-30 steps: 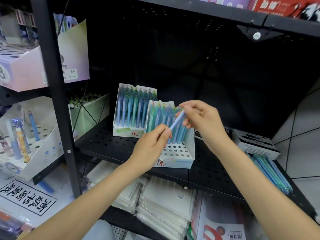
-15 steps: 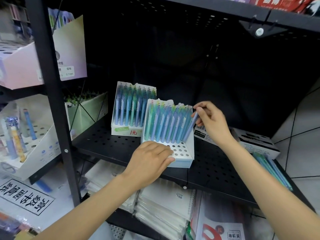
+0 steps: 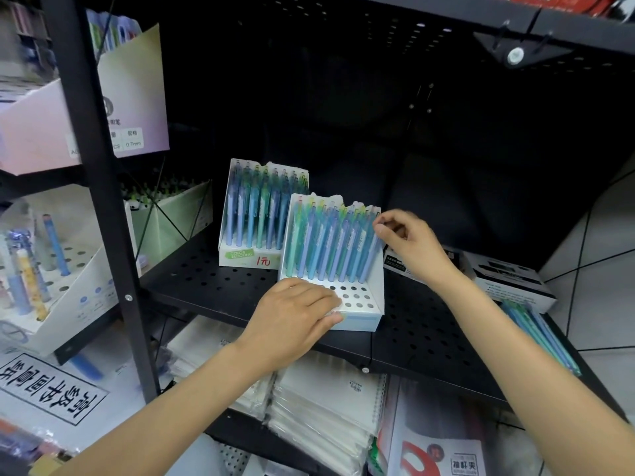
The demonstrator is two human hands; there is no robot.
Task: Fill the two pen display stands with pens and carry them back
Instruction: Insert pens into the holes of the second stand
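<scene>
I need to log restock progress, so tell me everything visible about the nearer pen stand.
The nearer pen stand is white, card-like, with a tall notched back and a perforated base. Blue and green pens fill its back rows; front holes are empty. It stands upright on the black shelf, the left hand resting on its front, the right hand at the rightmost pen.

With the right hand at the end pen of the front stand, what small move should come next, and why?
Probably release that end pen and fetch another from the loose pens on the shelf: the front stand shows empty holes in its front rows, while the left hand steadies its base.
</scene>
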